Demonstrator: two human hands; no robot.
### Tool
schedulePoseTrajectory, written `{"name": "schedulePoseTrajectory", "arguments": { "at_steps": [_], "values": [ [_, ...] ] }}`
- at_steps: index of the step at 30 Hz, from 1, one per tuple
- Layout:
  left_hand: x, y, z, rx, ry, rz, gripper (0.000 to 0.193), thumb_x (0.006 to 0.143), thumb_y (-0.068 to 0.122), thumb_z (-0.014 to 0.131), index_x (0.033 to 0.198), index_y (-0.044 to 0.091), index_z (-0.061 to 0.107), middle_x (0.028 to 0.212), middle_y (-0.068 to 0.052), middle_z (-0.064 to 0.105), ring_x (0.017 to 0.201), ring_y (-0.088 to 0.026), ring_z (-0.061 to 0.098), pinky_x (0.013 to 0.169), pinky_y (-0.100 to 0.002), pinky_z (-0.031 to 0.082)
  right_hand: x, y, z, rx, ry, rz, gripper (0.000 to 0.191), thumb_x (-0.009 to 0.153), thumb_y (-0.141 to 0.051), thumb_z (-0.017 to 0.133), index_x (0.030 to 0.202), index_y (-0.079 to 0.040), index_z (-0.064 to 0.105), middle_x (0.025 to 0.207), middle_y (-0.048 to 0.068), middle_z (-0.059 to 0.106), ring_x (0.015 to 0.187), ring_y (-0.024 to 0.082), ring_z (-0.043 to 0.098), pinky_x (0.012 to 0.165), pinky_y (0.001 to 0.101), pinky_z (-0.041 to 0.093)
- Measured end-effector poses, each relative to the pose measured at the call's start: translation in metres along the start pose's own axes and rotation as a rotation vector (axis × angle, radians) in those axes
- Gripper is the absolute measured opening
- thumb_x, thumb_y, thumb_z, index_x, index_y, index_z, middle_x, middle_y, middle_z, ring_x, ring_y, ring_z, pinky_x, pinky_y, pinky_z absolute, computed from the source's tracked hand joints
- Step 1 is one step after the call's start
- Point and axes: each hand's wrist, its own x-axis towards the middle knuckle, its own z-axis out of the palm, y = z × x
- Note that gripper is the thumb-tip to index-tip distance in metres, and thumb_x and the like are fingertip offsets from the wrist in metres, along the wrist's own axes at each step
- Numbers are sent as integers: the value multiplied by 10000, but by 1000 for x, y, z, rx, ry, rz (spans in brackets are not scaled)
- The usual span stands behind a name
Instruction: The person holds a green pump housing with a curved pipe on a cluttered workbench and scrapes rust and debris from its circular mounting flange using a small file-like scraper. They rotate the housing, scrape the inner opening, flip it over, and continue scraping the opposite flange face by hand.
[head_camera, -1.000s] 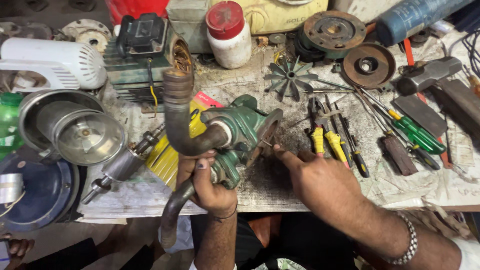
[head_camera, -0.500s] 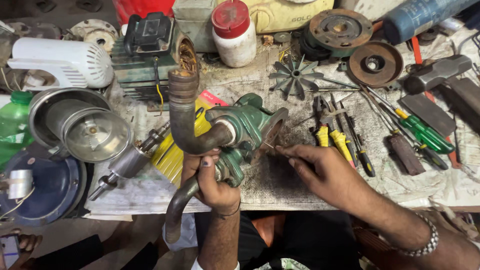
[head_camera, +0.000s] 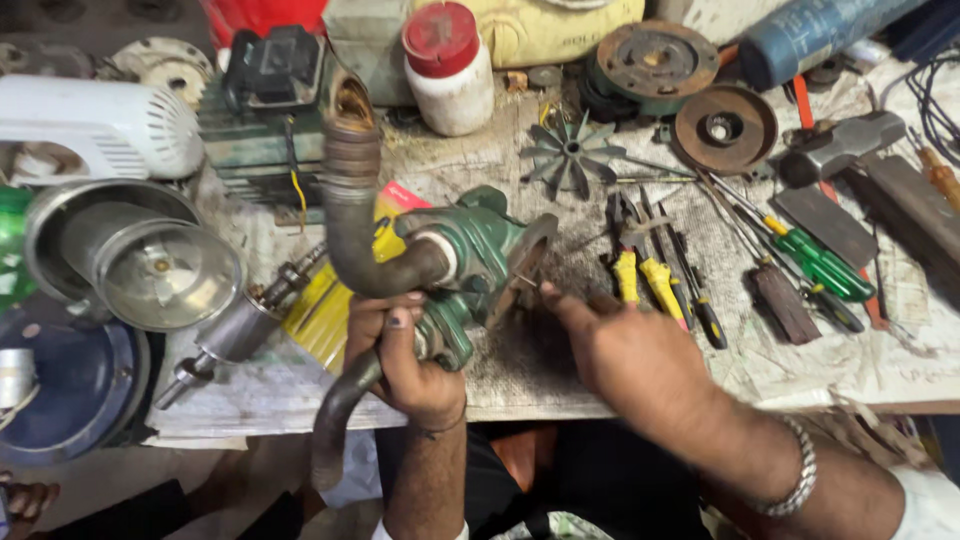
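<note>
- The left hand (head_camera: 405, 360) is clenched around the lower body of a green cast-metal pump housing (head_camera: 470, 265), holding it up at the near edge of the bench (head_camera: 560, 370), left of centre.
- A rusty brown curved pipe (head_camera: 355, 210) rises from the housing's left side toward the far side; a second dark curved pipe (head_camera: 335, 420) hangs from it below the bench edge, beside the left wrist.
- The right hand (head_camera: 625, 355) has its grip pinched on something small at the housing's round flange face (head_camera: 525, 270); what it grasps is too small to tell.
- Just right of that hand lie yellow-handled pliers (head_camera: 640, 265), and farther right green-handled screwdrivers (head_camera: 815, 260).
- Far of the pliers sits a grey metal fan impeller (head_camera: 570, 155), with two rusty round discs (head_camera: 725, 125) to its right.
- A white plastic jar with a red lid (head_camera: 450, 65) stands at the far side.
- On the left are a shiny steel cylindrical can (head_camera: 135, 255) and a white ribbed motor cover (head_camera: 100, 130).
- A silver bracelet (head_camera: 795, 480) circles the right wrist.
</note>
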Motion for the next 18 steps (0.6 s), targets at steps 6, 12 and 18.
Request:
{"name": "schedulePoseTrajectory", "arguments": {
  "at_steps": [6,12,18],
  "values": [
    [0,-2,-1,-27,8,55,219,989,133,510,851,-29,567,895,-119,619,849,-194,596,815,-319,496,1,6,1,447,-138,35,425,942,-132,609,1350,-205,700,705,158,760,615,261,735,615,413,613],
    [3,-7,-3,-81,-17,61,187,967,119,539,843,-21,542,914,-126,617,829,-181,572,873,-319,477,-3,1,15,-95,129,-160,694,834,-94,603,1526,-129,559,817,161,691,634,315,718,520,456,573],
    [1,-6,-3,-123,11,-43,192,948,135,529,909,-42,593,863,-100,602,820,-171,551,807,-305,454,-1,3,5,603,62,-136,397,899,-106,581,1283,-132,674,636,171,722,506,274,740,511,435,583]
  ]
}}
